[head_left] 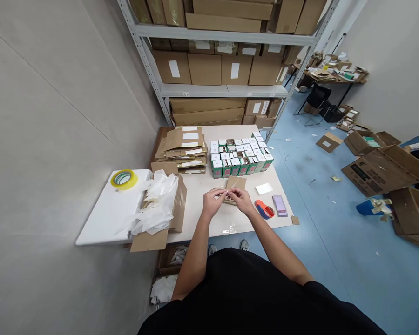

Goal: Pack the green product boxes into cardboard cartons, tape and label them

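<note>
My left hand (212,201) and my right hand (240,199) meet above the table (209,227), fingertips pinched together. Something small and whitish shows between them, too small to name. Beneath the hands lies a small brown cardboard box (236,182), partly covered by my fingers. To the right of my right hand is a red and blue tape dispenser (264,209). A white card or pad (264,188) lies just beyond it, and a purple stack (280,205), blurred, sits further right. Clear tape strips (229,229) stick to the near table edge.
Several green-and-white small boxes (235,163) stand in rows at the back. Flattened cartons (183,144) are piled left of them. An open carton with white wrapping (160,195) and a yellow tape roll (124,179) are at left. A loaded shelf (223,88) stands behind.
</note>
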The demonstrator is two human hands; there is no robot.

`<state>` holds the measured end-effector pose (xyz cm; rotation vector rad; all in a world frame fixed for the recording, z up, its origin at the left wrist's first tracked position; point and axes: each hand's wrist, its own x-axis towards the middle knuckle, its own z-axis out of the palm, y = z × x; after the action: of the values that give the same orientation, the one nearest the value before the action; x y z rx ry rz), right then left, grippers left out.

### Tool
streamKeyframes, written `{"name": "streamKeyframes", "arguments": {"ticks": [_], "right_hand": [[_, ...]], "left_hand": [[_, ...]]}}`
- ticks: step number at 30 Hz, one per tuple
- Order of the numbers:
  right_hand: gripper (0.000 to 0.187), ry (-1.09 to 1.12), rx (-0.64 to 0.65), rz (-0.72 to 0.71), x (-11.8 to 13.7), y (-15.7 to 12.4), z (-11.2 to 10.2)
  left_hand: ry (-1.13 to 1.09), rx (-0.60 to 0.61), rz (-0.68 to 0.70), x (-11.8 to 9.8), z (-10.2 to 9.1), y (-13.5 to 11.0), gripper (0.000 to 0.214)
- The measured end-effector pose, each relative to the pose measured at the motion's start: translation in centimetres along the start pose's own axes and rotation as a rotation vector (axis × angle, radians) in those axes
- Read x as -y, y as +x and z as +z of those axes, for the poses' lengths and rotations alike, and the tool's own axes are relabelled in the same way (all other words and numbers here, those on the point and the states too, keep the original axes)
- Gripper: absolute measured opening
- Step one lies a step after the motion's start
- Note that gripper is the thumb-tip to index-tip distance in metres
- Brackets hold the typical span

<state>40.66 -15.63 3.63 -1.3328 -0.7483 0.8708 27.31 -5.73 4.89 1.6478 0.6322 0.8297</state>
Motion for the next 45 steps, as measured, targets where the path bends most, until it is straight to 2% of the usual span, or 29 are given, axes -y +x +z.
{"name": "streamKeyframes", "arguments": {"ticks": [12,18,21,24,31,38,45], "right_hand": [[0.031,-0.071,-0.047,-0.020,-0.1,0.1,0.1],[0.031,-0.310,-0.081,-0.158,0.7,0.0,0.2],[0.030,-0.352,-0.071,-0.202,0.9,-0.1,0.2],[0.028,-0.333,-0.061,-0.185,0.9,-0.2,0.2],[0.022,-0.190,0.012,-0.122,0.7,-0.3,0.0],[0.024,-0.030,-0.032,-0.088,0.5,0.1,-0.7],[0.026,-0.026,0.019,-0.113,1.8,0.2,-3.5]], "left_hand": [[0.015,0.003,0.005,-0.2,0.2,-0.1,0.018],[0.094,-0.047,0.107,0.2,0.6,0.0,0.015],[0.151,-0.068,0.157,0.4,0.6,0.0,0.014],[0.127,-0.067,0.124,0.4,0.7,0.0,0.014],[-0.191,-0.112,-0.127,1.0,1.2,-0.1,0.032],[-0.241,0.005,-0.128,1.2,1.7,-0.5,0.059],[-0.153,-0.065,-0.110,0.5,5.1,0.1,0.057]]}}
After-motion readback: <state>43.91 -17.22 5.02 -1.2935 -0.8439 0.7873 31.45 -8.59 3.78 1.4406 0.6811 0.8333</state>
